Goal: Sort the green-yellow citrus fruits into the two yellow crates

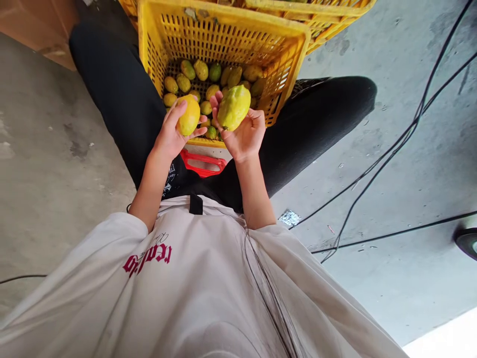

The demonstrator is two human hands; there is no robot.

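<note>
Left hand (172,130): grip around yellow lemon (188,115). Right hand (246,136): grip cradling green-yellow lemon (234,107). Both at near edge of yellow crate (238,18).

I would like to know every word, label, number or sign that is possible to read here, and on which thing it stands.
White shirt, dark red lettering: large, but no word I can read surely.
White shirt, thin dark script: too small to read.
Black trousers, white print: too small and angled to read.
Nearer yellow crate, yellow fruit, green-yellow fruit: no text seen.
Nothing can be quoted reliably.
</note>
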